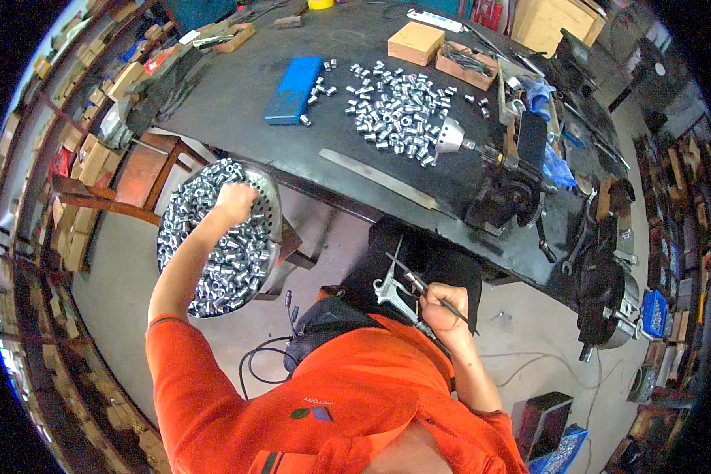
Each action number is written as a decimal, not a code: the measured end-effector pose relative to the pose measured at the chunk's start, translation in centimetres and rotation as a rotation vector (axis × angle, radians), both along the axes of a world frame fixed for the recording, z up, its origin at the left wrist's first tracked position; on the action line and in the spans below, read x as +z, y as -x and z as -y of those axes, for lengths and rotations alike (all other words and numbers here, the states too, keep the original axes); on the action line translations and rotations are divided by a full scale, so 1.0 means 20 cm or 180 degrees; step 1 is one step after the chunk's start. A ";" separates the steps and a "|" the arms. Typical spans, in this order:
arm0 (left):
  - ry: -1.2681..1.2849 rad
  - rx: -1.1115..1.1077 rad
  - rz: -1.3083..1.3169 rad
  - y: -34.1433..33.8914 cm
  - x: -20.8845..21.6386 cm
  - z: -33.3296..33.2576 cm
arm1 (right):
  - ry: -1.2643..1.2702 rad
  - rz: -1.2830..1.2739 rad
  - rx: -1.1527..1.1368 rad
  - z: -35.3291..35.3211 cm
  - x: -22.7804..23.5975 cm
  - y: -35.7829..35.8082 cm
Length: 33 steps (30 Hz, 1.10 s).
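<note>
My left hand (235,204) reaches into a round metal pan (270,207) heaped with small shiny metal sleeves (233,268). Its fingers are curled down among the pieces, and whatever they grip is hidden. Above my lap, my right hand (444,306) is closed around a slim, dark, pointed rod-like tool (454,310). A bright metal sleeve (413,280) appears to sit around that tool, just beyond the fingers. A silver air blow gun (393,295) lies on my lap, beside the right hand.
On the dark workbench (229,99) are a loose pile of metal sleeves (399,110), a blue box (294,91), a flat steel bar (378,178) and a vise (505,189). A wooden stool (142,170) stands left. Cables (249,367) trail across the floor.
</note>
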<state>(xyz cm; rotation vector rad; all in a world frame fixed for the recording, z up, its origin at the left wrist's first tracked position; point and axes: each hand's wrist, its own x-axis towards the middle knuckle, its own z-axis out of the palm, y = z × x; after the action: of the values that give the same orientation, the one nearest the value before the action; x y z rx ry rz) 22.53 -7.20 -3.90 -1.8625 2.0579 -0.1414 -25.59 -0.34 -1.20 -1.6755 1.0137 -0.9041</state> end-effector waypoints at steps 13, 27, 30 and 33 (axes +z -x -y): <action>-0.1643 0.1784 -0.6586 0.96 0.29 -0.32 | 0.0271 0.0333 0.0763 0.00 0.13 -0.08; -0.1481 0.1686 -0.6571 1.11 0.20 -0.37 | 0.0442 -0.0060 0.0750 0.00 0.14 -0.11; -0.1201 0.1215 -0.5880 1.11 0.22 -0.36 | 0.0535 -0.0393 0.0720 0.00 0.14 -0.13; -0.1135 0.1073 -0.5496 1.14 0.28 -0.35 | 0.0527 -0.0406 0.0665 -0.01 0.14 -0.14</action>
<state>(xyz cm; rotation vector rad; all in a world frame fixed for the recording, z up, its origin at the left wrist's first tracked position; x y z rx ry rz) -0.18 -0.11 1.64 -2.1232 2.0150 2.4310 -22.88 -0.15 1.52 -1.9589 0.8460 -0.7679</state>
